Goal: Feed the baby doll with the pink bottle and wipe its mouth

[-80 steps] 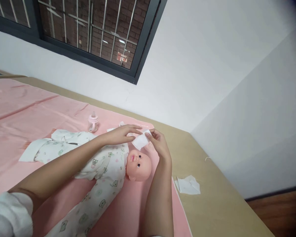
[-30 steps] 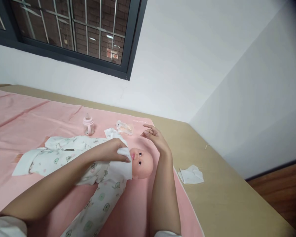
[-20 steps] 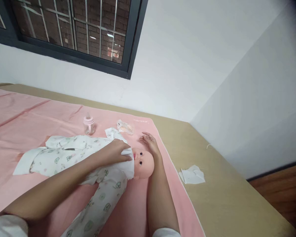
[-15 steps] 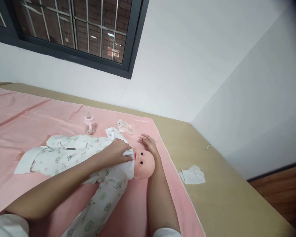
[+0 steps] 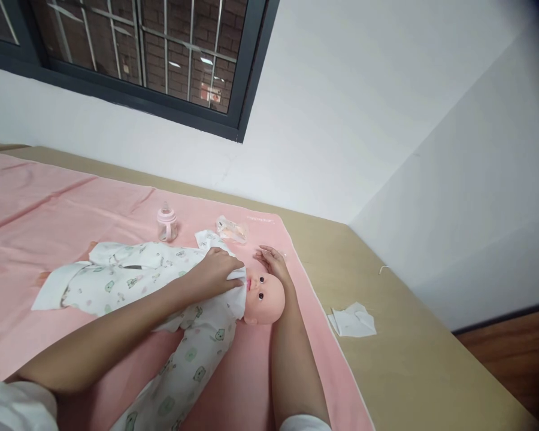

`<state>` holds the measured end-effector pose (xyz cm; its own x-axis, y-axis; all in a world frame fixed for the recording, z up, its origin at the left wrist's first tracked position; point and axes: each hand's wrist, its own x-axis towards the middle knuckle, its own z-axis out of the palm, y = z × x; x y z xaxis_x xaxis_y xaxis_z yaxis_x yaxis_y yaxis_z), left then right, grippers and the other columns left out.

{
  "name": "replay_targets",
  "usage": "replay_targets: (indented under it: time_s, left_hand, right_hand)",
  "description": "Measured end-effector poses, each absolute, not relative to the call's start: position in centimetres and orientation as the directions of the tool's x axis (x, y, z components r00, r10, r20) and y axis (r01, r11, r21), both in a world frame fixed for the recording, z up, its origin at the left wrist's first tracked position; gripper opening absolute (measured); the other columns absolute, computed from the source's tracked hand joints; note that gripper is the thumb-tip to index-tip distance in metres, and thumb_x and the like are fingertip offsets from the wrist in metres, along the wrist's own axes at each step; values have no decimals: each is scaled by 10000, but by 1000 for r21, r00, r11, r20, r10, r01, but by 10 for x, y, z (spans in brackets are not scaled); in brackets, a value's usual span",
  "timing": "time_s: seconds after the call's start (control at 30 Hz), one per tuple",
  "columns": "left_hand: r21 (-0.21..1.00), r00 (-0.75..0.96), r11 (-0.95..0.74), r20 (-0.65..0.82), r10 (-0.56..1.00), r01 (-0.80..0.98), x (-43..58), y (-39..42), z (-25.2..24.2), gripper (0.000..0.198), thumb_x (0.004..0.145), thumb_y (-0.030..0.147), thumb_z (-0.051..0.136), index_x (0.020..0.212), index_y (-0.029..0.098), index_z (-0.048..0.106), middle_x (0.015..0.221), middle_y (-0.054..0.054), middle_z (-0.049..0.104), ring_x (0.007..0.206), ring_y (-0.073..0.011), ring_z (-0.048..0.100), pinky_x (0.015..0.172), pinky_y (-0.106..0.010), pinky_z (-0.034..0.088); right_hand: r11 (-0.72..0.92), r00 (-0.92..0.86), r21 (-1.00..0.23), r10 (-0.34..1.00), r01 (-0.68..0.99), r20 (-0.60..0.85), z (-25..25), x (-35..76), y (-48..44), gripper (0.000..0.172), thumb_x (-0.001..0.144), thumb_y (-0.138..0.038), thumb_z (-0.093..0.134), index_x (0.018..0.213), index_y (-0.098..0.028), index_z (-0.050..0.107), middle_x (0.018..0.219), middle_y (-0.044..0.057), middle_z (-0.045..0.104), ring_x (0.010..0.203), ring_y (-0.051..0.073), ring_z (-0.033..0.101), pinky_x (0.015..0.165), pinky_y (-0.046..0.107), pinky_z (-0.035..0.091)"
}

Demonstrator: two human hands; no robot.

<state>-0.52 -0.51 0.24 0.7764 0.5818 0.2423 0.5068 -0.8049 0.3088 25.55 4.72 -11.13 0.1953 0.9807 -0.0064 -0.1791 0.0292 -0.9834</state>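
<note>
A baby doll [image 5: 265, 302] in a white printed suit lies on its back, its head toward the right. My left hand [image 5: 215, 272] is closed on a white cloth [image 5: 237, 275] at the doll's chin and neck; whether the cloth is part of the collar I cannot tell. My right hand [image 5: 272, 261] curves along the far side of the doll's head, fingers bent loosely and apart, holding nothing visible. The right wrist lies against the crown of the head. One printed sleeve [image 5: 188, 353] stretches toward me across the mat.
The doll lies on a pink mat [image 5: 36, 209] over a wooden surface [image 5: 399, 353]. Beyond it stand a pink-topped baby bottle [image 5: 167, 224] and a clear plastic wrapper [image 5: 231, 229]. A crumpled white tissue [image 5: 353, 320] is at the right. A wall and barred window rise behind.
The whole view has shifted slightly, so things appear a little farther right. Both hands keep the same positions at the doll's head and neck.
</note>
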Motion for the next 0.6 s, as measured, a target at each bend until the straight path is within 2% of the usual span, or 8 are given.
replay_targets:
  time_s: [0.47, 0.6]
  left_hand:
    - [281, 782, -808, 226, 581, 518, -4, -4, 4, 76, 873, 177, 528, 843, 172, 598, 910, -42, 661, 903, -231, 571, 868, -385, 334]
    - [279, 780, -806, 227, 583, 522, -4, -4, 4, 114, 878, 151, 516, 902, 176, 625, 934, -46, 661, 933, -237, 574, 878, -397, 336]
  right_hand:
    - [25, 198, -978, 980, -205, -16, -112, 256, 49, 386, 578, -386, 771, 896, -206, 648, 776, 13, 697, 793, 166, 681, 946, 359, 492]
    - [34, 208, -989, 978, -145, 3, -112, 256, 48, 328, 646, -387, 732, 910, -210, 649, 792, 21, 701, 818, 172, 684, 928, 362, 498]
